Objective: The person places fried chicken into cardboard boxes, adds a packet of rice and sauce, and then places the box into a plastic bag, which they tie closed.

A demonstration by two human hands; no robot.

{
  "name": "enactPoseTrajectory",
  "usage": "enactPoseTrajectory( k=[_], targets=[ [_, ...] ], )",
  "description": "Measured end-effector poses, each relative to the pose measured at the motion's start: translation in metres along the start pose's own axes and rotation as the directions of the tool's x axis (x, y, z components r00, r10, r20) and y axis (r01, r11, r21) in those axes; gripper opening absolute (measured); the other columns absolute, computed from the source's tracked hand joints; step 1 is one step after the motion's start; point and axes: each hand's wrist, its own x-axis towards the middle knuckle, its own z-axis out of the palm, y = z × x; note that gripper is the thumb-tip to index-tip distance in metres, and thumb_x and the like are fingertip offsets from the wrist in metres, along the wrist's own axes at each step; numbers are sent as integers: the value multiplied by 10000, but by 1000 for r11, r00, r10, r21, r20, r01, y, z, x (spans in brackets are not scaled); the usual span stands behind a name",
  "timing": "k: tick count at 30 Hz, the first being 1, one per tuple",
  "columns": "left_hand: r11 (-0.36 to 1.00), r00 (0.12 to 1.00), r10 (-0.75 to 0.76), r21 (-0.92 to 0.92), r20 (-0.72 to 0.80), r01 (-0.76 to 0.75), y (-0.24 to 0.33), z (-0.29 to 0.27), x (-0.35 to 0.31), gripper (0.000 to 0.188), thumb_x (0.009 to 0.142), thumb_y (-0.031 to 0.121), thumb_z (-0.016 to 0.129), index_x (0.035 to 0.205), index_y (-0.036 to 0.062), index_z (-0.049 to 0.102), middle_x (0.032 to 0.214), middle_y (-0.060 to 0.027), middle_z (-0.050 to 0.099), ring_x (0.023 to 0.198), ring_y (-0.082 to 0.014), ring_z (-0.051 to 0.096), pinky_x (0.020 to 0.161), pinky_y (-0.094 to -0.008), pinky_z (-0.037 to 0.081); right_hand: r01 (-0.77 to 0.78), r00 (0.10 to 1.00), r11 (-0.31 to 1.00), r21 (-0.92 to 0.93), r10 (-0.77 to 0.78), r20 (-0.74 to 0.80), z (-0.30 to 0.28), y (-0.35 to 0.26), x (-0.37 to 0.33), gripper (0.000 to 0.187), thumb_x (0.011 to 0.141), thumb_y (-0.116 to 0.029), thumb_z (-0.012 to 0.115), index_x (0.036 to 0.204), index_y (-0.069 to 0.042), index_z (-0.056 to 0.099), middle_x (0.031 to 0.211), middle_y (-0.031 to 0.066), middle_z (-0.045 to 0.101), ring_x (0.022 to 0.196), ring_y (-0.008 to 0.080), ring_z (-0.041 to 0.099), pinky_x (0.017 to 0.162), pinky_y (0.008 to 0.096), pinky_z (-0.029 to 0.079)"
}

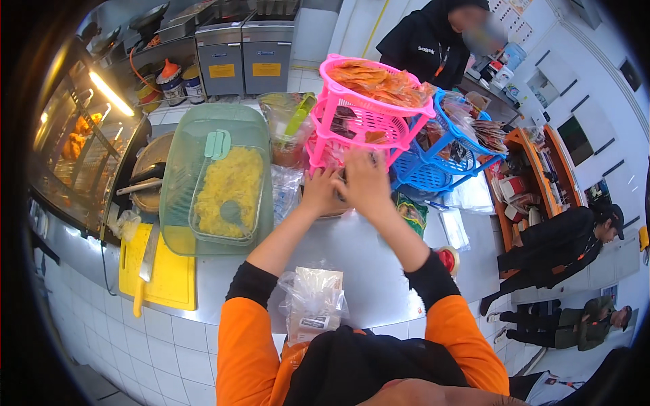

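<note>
My left hand (pixel 321 191) and my right hand (pixel 365 179) are close together at the foot of a pink stacked basket (pixel 376 101). The left fingers are bent over something at the basket's base that I cannot make out. The right hand is smeared by motion, so its fingers do not show clearly. A brownish edge peeks out under both hands, mostly hidden by them. Orange flat packets (pixel 372 82) fill the pink basket's top tier, and darker packets lie in the tier below. Left of my hands, a clear tub of yellow food (pixel 233 186) with a spoon stands in a green tray (pixel 177 183).
Blue baskets (pixel 433 159) of packets stand right of the pink one. A knife (pixel 149 256) rests on a yellow cutting board (pixel 177 279) at the left. Bagged packets (pixel 313 301) lie at the near edge, a tape roll (pixel 447 260) at the right. Several people stand beyond.
</note>
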Motion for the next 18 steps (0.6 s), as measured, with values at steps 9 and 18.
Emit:
enactPoseTrajectory(
  k=[9,18],
  targets=[
    [999,995,-33,-17,93,34,-18,-6,-3,1026,535,597,727,1380,146,360,1409,-134,328,1296,-412,263,1076,-601,83,-35,962,885,465,156,-224,-48,8,-55,623,777,-396,630,1320,-148,451,1300,224,448,1288,413,317,1103,496,142],
    [992,979,-96,94,180,80,-11,-25,-7,1165,476,721,714,1348,29,373,1385,-253,306,1321,-398,232,1092,-528,47,-739,662,646,191,645,382,88,97,-184,574,699,-83,675,1228,-226,505,1315,158,406,1126,401,475,911,478,421]
  ],
)
